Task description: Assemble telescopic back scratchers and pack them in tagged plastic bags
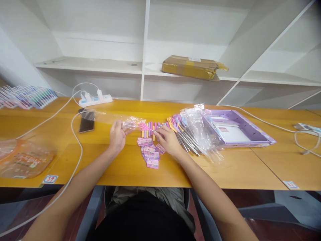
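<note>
"Head view, fingers first: holding what?"

"In the left hand [117, 136], fingers pinched on a clear sleeve [110, 117]. In the right hand [167, 139], fingers closed on the thin shaft of a pink claw-headed stick [144, 126], prongs right at the sleeve's near end, above the table [170, 175]. Inside the film or only against it? Impossible to tell."

"Likely trouble?"

"Probably a snag or tear, from splayed prongs against thin film. Possibly a slip too, from so light a pinch."

"And in the way?"

"Close below, a row of coloured handles [151, 125], easily nudged; nearer the body, loose cards [150, 152]. To the right, metal-shafted sticks [187, 139], crumpled bags [200, 130], a purple box [242, 145]. To the left, a phone [87, 122] and a looping white cable [80, 147], perhaps apt to catch the forearm."
</note>
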Tool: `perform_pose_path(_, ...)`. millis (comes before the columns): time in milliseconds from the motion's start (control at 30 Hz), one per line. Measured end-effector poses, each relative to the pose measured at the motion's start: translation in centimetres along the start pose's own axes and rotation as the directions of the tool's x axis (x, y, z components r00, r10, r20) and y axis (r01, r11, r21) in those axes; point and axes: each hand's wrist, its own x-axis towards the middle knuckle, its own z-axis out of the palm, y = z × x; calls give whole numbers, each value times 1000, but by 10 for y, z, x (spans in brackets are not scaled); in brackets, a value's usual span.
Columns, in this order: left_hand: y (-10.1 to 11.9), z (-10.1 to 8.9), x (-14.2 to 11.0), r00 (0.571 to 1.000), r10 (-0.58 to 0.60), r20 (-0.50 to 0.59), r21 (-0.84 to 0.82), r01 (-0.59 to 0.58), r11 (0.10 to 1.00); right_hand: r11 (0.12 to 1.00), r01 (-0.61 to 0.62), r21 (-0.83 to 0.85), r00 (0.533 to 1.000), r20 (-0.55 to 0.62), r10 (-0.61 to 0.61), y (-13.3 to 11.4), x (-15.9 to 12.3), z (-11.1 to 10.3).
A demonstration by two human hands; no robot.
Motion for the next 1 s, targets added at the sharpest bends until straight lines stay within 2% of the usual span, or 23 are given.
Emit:
perform_pose_path(167,2,2,-4,993,-70,93,49,66,997,1000,10,-4,1000,12,-10,2,0,-1)
perform_pose_path(333,5,2,-9,980,-83,182,129,60,990,999,36,21,999,18,-37,-1,1,-1)
perform_pose_path(733,3,8,-10,990,-11,139,162,-12,987,998,34,49,998,56,-37,-3,0,-2)
perform_pose_path(867,4,9,-10,988,-26,155,168,0,986,995,61,82,998,5,-62,-4,0,-2)
perform_pose_path(1000,5,8,-10,990,-37,138,175,12,985,991,77,107,993,-98,-67,-5,1,-5)
